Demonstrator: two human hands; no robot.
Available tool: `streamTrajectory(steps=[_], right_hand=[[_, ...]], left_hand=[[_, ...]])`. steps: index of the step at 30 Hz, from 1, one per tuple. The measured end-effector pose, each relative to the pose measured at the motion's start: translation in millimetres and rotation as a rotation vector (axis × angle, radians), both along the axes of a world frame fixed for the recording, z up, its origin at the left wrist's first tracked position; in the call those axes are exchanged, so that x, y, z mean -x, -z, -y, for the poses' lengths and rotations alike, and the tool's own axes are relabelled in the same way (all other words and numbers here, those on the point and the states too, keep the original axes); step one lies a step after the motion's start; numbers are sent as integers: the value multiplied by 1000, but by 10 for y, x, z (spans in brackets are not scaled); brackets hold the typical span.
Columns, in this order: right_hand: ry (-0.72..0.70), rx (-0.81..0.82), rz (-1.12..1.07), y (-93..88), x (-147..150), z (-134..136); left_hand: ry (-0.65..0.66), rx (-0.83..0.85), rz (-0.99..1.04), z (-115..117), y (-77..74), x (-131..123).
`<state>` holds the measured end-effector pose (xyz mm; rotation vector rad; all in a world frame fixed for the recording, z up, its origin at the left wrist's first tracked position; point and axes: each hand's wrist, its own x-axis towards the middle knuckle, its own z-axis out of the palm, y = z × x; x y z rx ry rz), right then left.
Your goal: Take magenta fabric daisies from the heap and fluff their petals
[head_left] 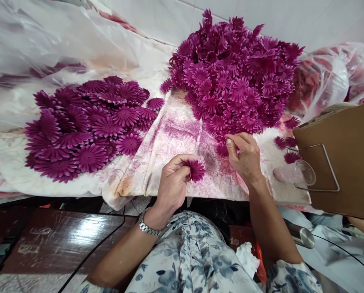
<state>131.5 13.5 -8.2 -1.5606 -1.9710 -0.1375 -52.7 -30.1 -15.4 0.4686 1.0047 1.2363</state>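
Observation:
My left hand (pixel 174 183) pinches a small stack or single purple artificial flower piece (pixel 197 171) between thumb and fingers, above the stained cloth. At the near edge of a tall heap of purple flower pieces (pixel 230 81), my right hand (pixel 245 156) has its thumb and forefinger closed on a purple flower piece (pixel 223 149), partly hidden by the hand. Flatter, larger-looking purple flower pieces (pixel 90 156) lie in an overlapping pile to the left.
A cardboard box (pixel 343 162) with a wire handle stands at the right, beside a clear plastic cup (pixel 294 174) on its side. Several loose flowers lie near it. Plastic bags (pixel 328 77) sit behind. The cloth's front edge (pixel 224 197) is close to my lap.

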Motion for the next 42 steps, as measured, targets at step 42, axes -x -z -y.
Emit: streamTrajectory(steps=[42], right_hand=[[-178, 445, -1348, 68, -15, 609]], left_hand=[[462, -626, -706, -258, -320, -474]])
